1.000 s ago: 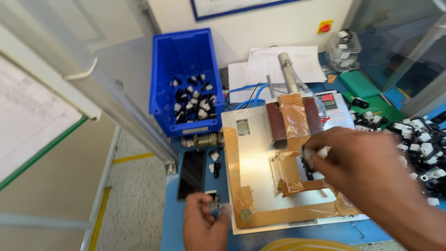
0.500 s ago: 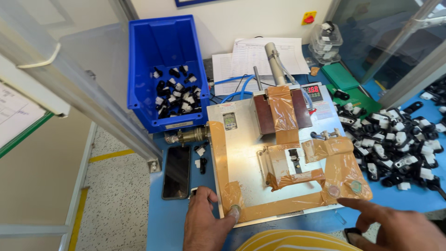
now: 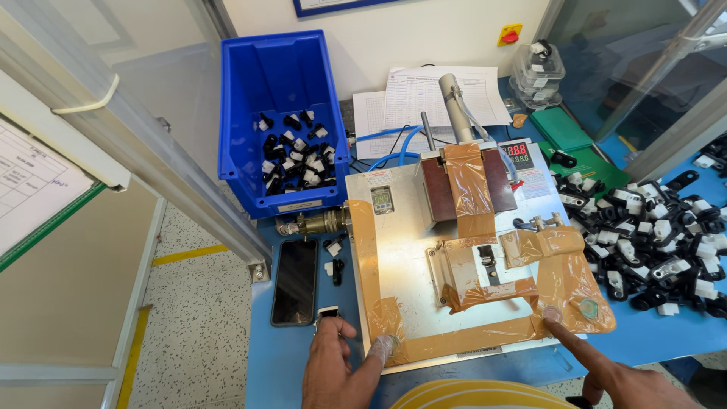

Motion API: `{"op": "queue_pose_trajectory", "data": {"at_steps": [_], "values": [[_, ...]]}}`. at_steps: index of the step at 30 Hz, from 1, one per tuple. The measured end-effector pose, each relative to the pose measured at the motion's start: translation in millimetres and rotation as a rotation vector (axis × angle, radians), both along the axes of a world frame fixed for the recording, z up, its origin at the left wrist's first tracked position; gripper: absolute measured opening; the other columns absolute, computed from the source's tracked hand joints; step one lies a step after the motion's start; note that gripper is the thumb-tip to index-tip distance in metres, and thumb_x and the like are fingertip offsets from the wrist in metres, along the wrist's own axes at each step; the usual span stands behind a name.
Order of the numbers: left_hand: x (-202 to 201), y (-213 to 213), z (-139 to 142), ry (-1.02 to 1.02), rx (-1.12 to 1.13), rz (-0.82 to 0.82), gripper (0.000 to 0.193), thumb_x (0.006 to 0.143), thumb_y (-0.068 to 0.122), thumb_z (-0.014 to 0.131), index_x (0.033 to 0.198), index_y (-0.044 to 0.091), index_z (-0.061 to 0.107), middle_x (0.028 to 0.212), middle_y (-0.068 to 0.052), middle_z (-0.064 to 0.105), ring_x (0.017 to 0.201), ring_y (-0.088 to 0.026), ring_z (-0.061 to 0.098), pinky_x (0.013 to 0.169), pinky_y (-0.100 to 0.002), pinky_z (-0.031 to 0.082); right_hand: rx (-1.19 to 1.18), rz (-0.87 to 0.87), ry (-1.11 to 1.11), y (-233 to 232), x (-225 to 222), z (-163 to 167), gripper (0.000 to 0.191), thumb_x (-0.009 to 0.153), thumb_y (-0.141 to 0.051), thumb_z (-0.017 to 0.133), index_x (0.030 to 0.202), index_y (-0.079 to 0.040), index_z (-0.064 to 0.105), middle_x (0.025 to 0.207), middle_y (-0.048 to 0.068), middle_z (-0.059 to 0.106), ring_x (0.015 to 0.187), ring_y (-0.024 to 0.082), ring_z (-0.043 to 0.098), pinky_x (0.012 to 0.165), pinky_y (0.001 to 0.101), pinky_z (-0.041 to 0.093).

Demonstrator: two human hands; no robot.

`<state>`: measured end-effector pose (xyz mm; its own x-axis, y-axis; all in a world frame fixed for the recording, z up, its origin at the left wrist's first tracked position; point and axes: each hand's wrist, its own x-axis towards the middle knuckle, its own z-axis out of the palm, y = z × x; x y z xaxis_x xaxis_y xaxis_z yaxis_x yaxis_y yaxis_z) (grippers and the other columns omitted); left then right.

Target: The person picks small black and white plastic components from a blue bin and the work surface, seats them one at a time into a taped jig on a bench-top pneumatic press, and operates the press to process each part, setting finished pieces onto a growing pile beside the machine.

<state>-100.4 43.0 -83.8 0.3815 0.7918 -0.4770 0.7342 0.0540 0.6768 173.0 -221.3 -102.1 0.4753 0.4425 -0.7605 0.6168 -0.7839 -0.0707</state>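
Below, left hand [image 3: 333, 367] fingers released on taped plate [image 3: 409, 265]; right hand [image 3: 606, 371] forefinger pressing tape [image 3: 564, 291]

Your left hand [image 3: 333, 367] and right hand [image 3: 606, 371] are bare; a yellow, white-striped garment [image 3: 473, 394] covers your front.

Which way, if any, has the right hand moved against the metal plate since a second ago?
Yes. The right hand has drawn back from the taped fixture to the metal plate's near right corner.

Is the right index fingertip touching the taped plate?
Touching. Head view shows the right hand with its fingertip pressed on the brown tape of the metal plate.
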Motion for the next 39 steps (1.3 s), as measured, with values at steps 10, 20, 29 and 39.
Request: {"op": "queue_pose_trajectory", "data": {"at_steps": [10,20,29,39], "values": [[5.4,0.7,7.6,0.008,-0.064,-0.093,0.057,0.072,0.037,0.090,0.108,0.012,0.054,0.082,-0.002,0.048,0.064,-0.010,0.048,0.059,-0.029,0.047,0.016,-0.174,0.047,-3.9,-5.7,-13.8,0.130,0.078,-0.048,0.088,0.167,-0.043,-0.007,0.096,-0.004,0.077,0.085,0.011,0.077,0.084,0.0307,0.065],[8.3,-1.5,5.1,0.027,-0.102,-0.114,0.054,0.072,0.030,0.089,0.108,0.012,0.052,0.086,-0.002,0.047,0.070,-0.010,0.048,0.065,-0.029,0.051,-0.009,-0.153,-0.214,50.8,-38.8,101.4,0.081,0.088,-0.042,0.078,0.157,-0.036,0.038,0.099,-0.008,0.079,0.082,0.010,0.081,0.081,0.0243,0.064],[7.5,0.3,0.7,0.039,-0.092,-0.072,0.059,0.069,0.025,0.091,0.109,0.015,0.048,0.086,-0.001,0.048,0.068,-0.011,0.054,0.066,-0.031,0.052,0.558,-0.335,-0.292,136.9,-57.5,179.9,0.030,0.084,-0.026,0.084,0.110,-0.011,0.081,0.086,0.007,0.084,0.079,0.017,0.078,0.072,0.0309,0.063],[7.4,-4.5,-13.5,-0.167,-0.162,0.246,0.063,0.061,0.019,0.099,0.101,0.009,0.052,0.087,-0.004,0.045,0.074,-0.014,0.048,0.065,-0.031,0.048,0.525,-0.159,-0.389,171.3,-53.7,170.2,0.023,0.080,-0.024,0.086,0.100,-0.013,0.083,0.087,0.009,0.081,0.079,0.022,0.080,0.076,0.0336,0.062]]}}
